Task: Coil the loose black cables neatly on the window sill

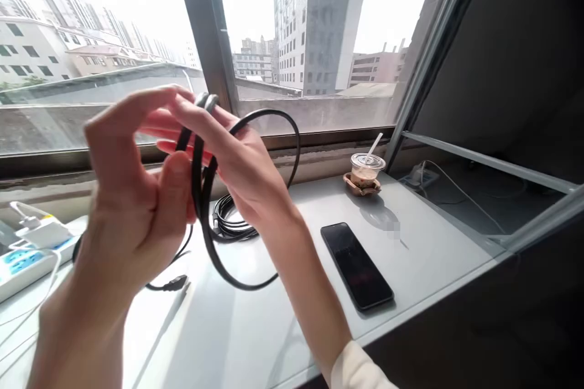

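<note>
A black cable point(208, 219) is looped between my two hands above the white table. My left hand point(137, 188) is closed, its thumb pressed against the cable's strands. From the other side, my right hand point(237, 155) grips the upper part of the loops; some of its fingers are hidden behind the cable and my left hand. One loop arches out to the right past my right wrist, and another hangs below. A black plug end point(176, 283) dangles low on the left, over the table. Behind my hands lies a second coiled black cable point(228, 222), partly covered.
A black phone point(356, 266) lies on the white table point(292, 328). Farther back, a plastic cup with a straw point(366, 167) stands in a cardboard holder. At left is a white power strip point(22, 261) with a charger. Windows run along the back; a metal frame point(488, 161) stands at right.
</note>
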{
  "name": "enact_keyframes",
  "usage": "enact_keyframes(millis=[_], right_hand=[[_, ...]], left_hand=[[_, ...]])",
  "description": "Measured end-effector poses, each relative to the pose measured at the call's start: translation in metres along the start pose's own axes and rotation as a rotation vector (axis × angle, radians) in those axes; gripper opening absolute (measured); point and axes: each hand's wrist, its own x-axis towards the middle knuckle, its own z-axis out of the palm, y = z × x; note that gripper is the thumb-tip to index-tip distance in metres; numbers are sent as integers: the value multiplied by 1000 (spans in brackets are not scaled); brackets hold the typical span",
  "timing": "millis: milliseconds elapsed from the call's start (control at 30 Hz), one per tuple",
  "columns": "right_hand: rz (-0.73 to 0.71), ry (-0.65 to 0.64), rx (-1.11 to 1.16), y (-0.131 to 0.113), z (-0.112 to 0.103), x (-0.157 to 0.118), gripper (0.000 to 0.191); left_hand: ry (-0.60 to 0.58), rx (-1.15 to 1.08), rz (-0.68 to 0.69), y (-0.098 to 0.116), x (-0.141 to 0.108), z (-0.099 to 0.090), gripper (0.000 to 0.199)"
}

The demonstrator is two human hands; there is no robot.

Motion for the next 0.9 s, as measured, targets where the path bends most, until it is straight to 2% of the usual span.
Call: enact_keyframes(millis=[67,100,167,233,300,400,433,500,533,633,700,767,833,900], right_hand=[[-10,36,56,3,-6,1,20],[-27,55,79,5,-9,2,18],[-39,85,138,8,-14,3,19],[8,110,143,8,-19,3,22],[59,158,95,6,-22,1,28],[80,217,27,-2,-25,-4,35],[82,223,16,-5,-25,-6,36],[89,189,-12,-11,-27,-13,34],[98,140,-42,-13,-28,-16,32],[189,-88,-227,-15,-35,-26,30],[286,-160,-395,-13,-39,-30,30],[306,-67,-556,-10,-42,-31,24],[207,156,-676,-7,-43,-29,17],[88,362,-707,-6,-43,-27,19]], left_hand=[[-236,61,93,0,5,-4,59],[-292,76,118,0,8,-8,55],[-264,80,110,-2,15,-19,48],[-237,149,56,-11,21,-35,49],[-340,310,-99,-30,23,-52,58],[-607,539,-480,-72,22,-75,76],[-662,593,-603,-86,21,-82,78],[-643,619,-806,-112,17,-93,73],[-638,563,-864,-123,15,-97,68],[-581,443,-917,-151,5,-111,53],[-514,440,-921,-169,-7,-122,45],[-424,490,-922,-189,-23,-133,35],[-336,563,-918,-209,-40,-140,30],[-296,616,-891,-225,-55,-141,30]])
